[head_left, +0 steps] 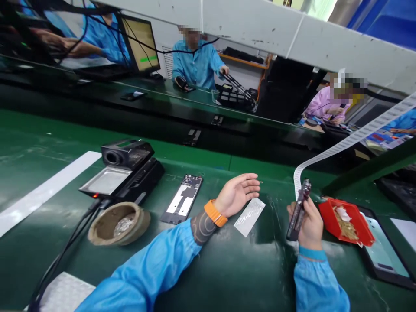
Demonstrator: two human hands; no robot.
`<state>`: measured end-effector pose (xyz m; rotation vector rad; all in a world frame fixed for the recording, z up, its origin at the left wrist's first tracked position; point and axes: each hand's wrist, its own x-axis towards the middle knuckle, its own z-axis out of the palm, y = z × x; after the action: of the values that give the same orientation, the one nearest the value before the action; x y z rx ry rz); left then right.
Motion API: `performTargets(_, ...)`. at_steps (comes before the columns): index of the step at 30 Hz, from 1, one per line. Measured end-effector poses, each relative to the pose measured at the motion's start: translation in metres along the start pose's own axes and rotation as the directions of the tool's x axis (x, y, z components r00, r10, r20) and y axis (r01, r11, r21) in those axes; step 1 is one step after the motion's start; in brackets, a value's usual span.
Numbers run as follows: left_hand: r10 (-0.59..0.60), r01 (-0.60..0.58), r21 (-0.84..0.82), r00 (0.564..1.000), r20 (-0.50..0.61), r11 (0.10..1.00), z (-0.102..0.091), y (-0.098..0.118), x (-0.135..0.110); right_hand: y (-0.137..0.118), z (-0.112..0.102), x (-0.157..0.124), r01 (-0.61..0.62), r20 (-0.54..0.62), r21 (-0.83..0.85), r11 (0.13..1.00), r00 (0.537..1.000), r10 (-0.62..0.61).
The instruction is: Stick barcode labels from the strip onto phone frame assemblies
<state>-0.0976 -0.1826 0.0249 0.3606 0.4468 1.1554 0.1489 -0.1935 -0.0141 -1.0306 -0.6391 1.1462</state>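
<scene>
My left hand point(238, 194) is held out palm up over the green bench, its fingers stretched and nothing in them. An orange band is around that wrist. Just beside it lies a small pale sheet point(249, 216) with shiny marks. To its left is an opened phone point(183, 199), its inner side up, with white and black areas. My right hand point(311, 223) is closed around a dark, narrow slab point(298, 211), seen nearly edge-on. It resembles a phone body, but its face is turned away.
Left stand a black soldering or heating unit point(126, 171) with cables and a clay bowl point(97, 232) holding silvery bits. Right are a red tray point(329, 216) of small parts, a tablet-like screen point(385, 247) and a label strip point(344, 145). Beyond, co-workers sit behind a dark conveyor point(156, 117).
</scene>
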Motion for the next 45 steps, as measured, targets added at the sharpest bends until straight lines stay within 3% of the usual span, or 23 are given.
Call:
performTargets(3, 0.005, -0.005, 0.047, 1.000, 0.001, 0.999, 0.001, -0.002, -0.002, 0.010, 0.001, 0.000, -0.031, -0.108, -0.076, 0.997, 0.994, 0.022)
performTargets(5, 0.003, -0.002, 0.110, 1.000, -0.004, 0.994, 0.001, -0.006, -0.003, 0.014, 0.007, -0.003, -0.012, -0.102, -0.118, 0.993, 0.995, 0.000)
performTargets(8, -0.020, 0.041, 0.298, 0.997, -0.072, 0.954, -0.001, -0.014, -0.002, 0.016, 0.017, -0.013, -0.010, 0.059, -0.157, 0.988, 0.998, 0.019)
performTargets(11, -0.052, 0.093, 0.434, 0.993, -0.107, 0.896, -0.002, -0.028, -0.002, 0.018, 0.027, -0.025, -0.055, 0.213, -0.169, 0.984, 0.973, 0.091)
performTargets(16, -0.089, 0.077, 0.253, 0.995, 0.035, 0.965, -0.003, -0.050, -0.005, 0.025, 0.036, -0.043, -0.069, 0.313, -0.191, 0.979, 0.941, 0.127)
performTargets(18, -0.139, 0.127, 0.184, 0.989, 0.054, 0.975, -0.005, -0.054, -0.005, 0.027, 0.038, -0.048, -0.058, 0.336, -0.209, 0.976, 0.933, 0.128)
performTargets(20, -0.273, 0.257, 0.143, 0.956, 0.105, 0.956, -0.008, -0.056, -0.006, 0.027, 0.040, -0.050, -0.043, 0.344, -0.242, 0.969, 0.931, 0.127)
performTargets(22, -0.404, 0.387, 0.123, 0.894, 0.193, 0.914, -0.011, -0.056, -0.006, 0.026, 0.041, -0.050, -0.028, 0.335, -0.301, 0.953, 0.933, 0.133)
performTargets(24, -0.455, 0.442, 0.112, 0.849, 0.268, 0.890, -0.013, -0.056, -0.006, 0.023, 0.041, -0.050, 0.012, 0.332, -0.357, 0.934, 0.936, 0.114)
performTargets(26, -0.456, 0.447, 0.103, 0.839, 0.296, 0.889, -0.014, -0.055, -0.006, 0.021, 0.040, -0.049, 0.078, 0.336, -0.387, 0.919, 0.940, 0.062)
performTargets(38, -0.410, 0.402, 0.084, 0.884, 0.225, 0.912, -0.012, -0.055, -0.007, 0.021, 0.038, -0.047, 0.155, 0.307, -0.440, 0.884, 0.952, -0.015)
performTargets(45, -0.323, 0.312, 0.087, 0.927, 0.192, 0.946, -0.006, -0.054, -0.010, 0.022, 0.037, -0.046, 0.202, 0.356, -0.442, 0.874, 0.934, -0.036)
